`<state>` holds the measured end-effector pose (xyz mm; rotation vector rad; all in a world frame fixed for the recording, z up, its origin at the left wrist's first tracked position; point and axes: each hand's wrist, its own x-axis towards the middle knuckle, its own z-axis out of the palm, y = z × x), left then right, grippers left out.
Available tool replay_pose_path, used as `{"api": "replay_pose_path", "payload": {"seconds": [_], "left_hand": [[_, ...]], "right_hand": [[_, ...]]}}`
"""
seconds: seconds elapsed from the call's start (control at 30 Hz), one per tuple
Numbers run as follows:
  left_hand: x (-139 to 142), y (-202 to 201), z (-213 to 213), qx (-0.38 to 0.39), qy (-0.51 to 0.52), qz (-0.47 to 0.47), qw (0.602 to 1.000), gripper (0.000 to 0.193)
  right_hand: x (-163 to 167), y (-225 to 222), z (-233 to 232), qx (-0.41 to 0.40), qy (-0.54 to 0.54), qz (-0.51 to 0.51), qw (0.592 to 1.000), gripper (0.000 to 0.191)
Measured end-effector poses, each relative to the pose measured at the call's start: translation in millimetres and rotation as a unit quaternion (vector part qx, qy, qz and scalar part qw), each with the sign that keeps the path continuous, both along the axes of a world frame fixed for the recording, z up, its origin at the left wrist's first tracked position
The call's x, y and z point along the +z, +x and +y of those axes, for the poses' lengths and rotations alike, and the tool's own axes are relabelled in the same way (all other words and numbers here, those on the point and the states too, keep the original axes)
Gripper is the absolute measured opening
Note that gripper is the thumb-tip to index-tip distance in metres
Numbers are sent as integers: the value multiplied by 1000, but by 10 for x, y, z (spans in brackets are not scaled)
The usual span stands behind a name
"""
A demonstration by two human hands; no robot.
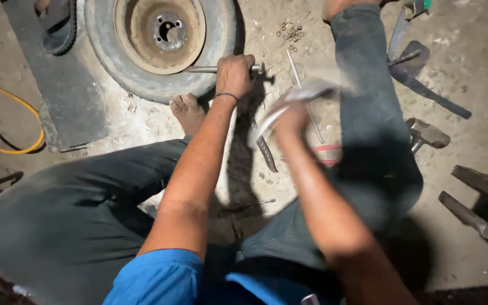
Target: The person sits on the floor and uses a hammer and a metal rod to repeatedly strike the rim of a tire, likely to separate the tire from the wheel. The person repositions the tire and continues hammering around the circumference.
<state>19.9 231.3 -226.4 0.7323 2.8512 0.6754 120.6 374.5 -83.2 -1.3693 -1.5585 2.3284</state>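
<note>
While your left hand (234, 74) clenches a metal rod (201, 69) lying across the tyre (108, 53), your blurred right hand (289, 121) grips a curved metal bar (297, 97). Both look stiff, heavy and slick; hold near the ends.

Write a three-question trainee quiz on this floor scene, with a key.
1. True or false: the left hand grips a metal rod that lies against the tyre.
2. The right hand is blurred. What does it hold? A) a curved metal tool B) a yellow hose C) a plastic bottle
3. Fill in: beside the right leg, on the concrete floor, lies a ____ with a heavy metal head.

Key:
1. True
2. A, the curved metal tool; its exact kind is lost to blur.
3. Hammer
</note>
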Motion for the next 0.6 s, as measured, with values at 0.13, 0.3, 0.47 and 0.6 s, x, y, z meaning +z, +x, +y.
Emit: {"api": "replay_pose_path", "payload": {"seconds": [0.13, 0.3, 0.47, 0.6], "left_hand": [[-8, 80, -296, -33, -10, 13, 999, 36], [83, 155, -928, 102, -106, 154, 977, 98], [173, 132, -1088, 96, -189, 19, 977, 111], [40, -55, -577, 216, -175, -31, 960, 109]], "right_hand": [[-833, 217, -434, 126, -176, -132, 967, 16], [-530, 31, -51, 56, -176, -67, 981, 14], [68, -100, 224, 3, -217, 53, 975, 9], [133, -38, 359, 38, -111, 145, 982, 16]]}}
